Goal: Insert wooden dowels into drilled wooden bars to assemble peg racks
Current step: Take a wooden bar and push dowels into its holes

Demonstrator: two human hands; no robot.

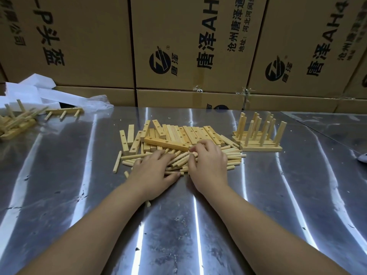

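Note:
A loose heap of short wooden dowels (231, 158) lies at the middle of the steel table. Behind it sits a pile of drilled wooden bars (190, 133), and one darker bar (166, 143) lies across the front of that pile. My left hand (153, 173) rests palm down on the dowels with its fingers spread. My right hand (208, 163) lies on the dowels too, its fingertips curled at the darker bar's near edge; whether they pinch a dowel I cannot tell. Finished peg racks (260, 135) stand stacked to the right, pegs pointing up.
More finished racks (17, 122) lie heaped at the far left, one single rack (64, 112) beside them, with white plastic wrapping (39, 92) behind. Printed cardboard boxes (188, 46) wall off the table's far edge. A stray dowel (117, 161) lies left of the heap.

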